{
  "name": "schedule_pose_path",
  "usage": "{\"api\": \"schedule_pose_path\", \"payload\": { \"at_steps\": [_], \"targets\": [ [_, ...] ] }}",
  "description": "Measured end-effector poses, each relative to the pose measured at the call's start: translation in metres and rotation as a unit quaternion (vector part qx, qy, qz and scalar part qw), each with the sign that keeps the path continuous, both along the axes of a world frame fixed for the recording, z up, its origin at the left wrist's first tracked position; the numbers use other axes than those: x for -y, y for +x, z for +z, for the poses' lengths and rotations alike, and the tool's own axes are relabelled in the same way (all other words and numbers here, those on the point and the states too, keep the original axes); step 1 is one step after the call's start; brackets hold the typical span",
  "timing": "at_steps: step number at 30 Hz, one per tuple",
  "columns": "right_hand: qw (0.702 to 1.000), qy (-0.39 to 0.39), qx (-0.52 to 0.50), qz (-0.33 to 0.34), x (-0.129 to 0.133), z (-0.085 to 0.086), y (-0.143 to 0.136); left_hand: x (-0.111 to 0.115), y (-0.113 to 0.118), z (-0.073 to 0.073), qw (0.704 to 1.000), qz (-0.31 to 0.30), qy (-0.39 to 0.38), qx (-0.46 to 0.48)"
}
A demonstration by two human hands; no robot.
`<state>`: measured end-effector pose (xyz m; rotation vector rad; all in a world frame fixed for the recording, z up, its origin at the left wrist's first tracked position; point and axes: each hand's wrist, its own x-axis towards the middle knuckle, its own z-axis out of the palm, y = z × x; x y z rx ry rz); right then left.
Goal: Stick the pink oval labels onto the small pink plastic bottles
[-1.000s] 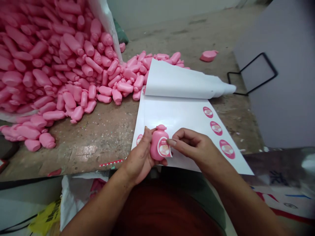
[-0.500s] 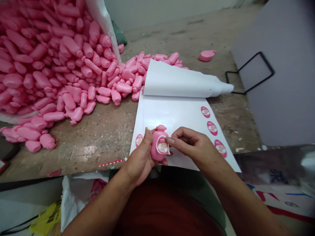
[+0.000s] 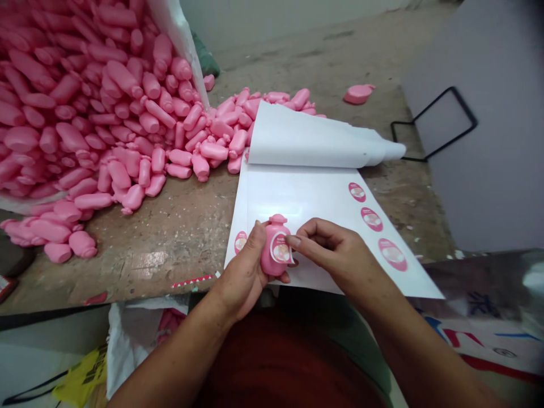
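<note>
In the head view my left hand (image 3: 242,277) grasps a small pink bottle (image 3: 275,252) upright, just above the near edge of the white sticker sheet (image 3: 306,195), and my right hand (image 3: 335,252) pinches the oval label (image 3: 281,250) with its fingertips and presses it on the front of this bottle. To the right of my right hand three more pink stickers (image 3: 372,219) lie in a row on the sheet, and far from my left hand, up and to the left, is a big pile of pink bottles (image 3: 93,107) on the worn table (image 3: 178,226).
</note>
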<state>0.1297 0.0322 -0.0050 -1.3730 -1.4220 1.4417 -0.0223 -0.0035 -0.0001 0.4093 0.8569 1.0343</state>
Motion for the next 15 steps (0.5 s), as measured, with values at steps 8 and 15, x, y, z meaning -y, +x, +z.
{"api": "schedule_pose_path", "payload": {
  "at_steps": [8, 15],
  "targets": [
    [1.000, 0.007, -0.012, -0.023, 0.0024, 0.0013, -0.0027, 0.0000, 0.0008, -0.0036, 1.000, 0.007, -0.018, 0.016],
    [0.999, 0.017, -0.012, -0.027, 0.0039, 0.0015, -0.0031, -0.0020, 0.0021, -0.0045, 0.999, 0.013, -0.026, 0.030]
  ]
}}
